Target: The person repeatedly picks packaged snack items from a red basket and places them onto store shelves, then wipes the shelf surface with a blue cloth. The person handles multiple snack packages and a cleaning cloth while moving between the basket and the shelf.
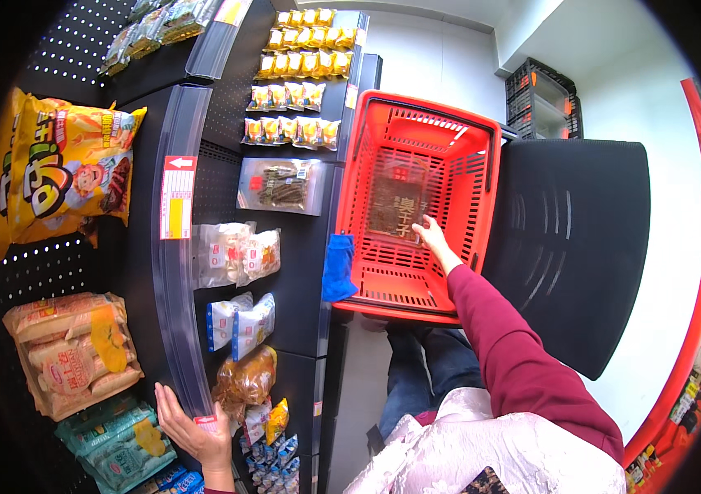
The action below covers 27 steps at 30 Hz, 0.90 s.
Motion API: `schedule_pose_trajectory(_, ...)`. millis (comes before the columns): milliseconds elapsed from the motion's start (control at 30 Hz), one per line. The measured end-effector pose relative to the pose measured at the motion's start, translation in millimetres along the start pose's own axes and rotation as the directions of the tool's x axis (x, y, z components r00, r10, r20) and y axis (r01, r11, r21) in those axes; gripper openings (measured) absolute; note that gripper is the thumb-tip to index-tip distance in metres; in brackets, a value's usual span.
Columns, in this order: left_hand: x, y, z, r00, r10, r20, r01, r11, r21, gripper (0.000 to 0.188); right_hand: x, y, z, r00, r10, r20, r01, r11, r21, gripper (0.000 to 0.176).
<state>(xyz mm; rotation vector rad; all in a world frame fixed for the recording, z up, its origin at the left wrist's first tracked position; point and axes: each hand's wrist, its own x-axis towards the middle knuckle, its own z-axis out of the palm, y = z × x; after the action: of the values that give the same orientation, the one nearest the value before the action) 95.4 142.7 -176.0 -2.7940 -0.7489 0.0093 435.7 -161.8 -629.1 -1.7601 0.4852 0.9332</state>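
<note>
A red plastic shopping basket [489, 185] stands before me beside the shelves. My right hand [429, 236] reaches inside it, its fingers at the lower right corner of a flat brown snack package [395, 191]; whether they grip it I cannot tell. At lower left, my left hand [197, 429] rests with spread fingers against the shelf's front edge, holding nothing. A blue cloth [339, 268] hangs by the basket's left rim. On the shelf to the left lie a clear-wrapped snack pack [279, 185] and white snack bags [254, 324].
Large yellow snack bags [73, 167] and a beige multipack [73, 352] fill the nearer left shelf. Rows of small yellow packets [307, 63] are at the top. A black chair-like panel [572, 241] stands right of the basket, with black crates [542, 102] behind.
</note>
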Motion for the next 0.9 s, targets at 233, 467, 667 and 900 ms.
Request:
schedule_pose_trajectory(233, -0.9, -2.1, 1.2, 1.000, -0.013, 0.022, 0.013, 1.000, -0.002, 0.082, 20.2, 3.8, 12.3, 0.991, 0.089, -0.101, -0.086, 0.996, 0.026, 0.085)
schedule_pose_trajectory(467, -1.3, -4.1, 1.0, 0.999, -0.013, 0.034, 0.013, 1.000, -0.019, 0.085, 54.5, 14.3, 15.9, 0.999, -0.010, -0.042, 0.010, 1.000, -0.008, 0.068)
schedule_pose_trajectory(667, -0.3, -3.3, -0.1, 1.000, 0.000, 0.010, 0.001, 0.999, -0.043, 0.086, 44.8, -6.2, 38.5, 0.982, -0.166, -0.087, 0.163, 0.986, -0.042, 0.030)
schedule_pose_trajectory(900, -0.4, -3.4, -1.3, 0.999, 0.027, -0.044, -0.030, 0.997, -0.066, 0.086, -73.0, -53.6, -0.8, 0.965, -0.244, 0.099, 0.198, 0.921, 0.336, 0.016)
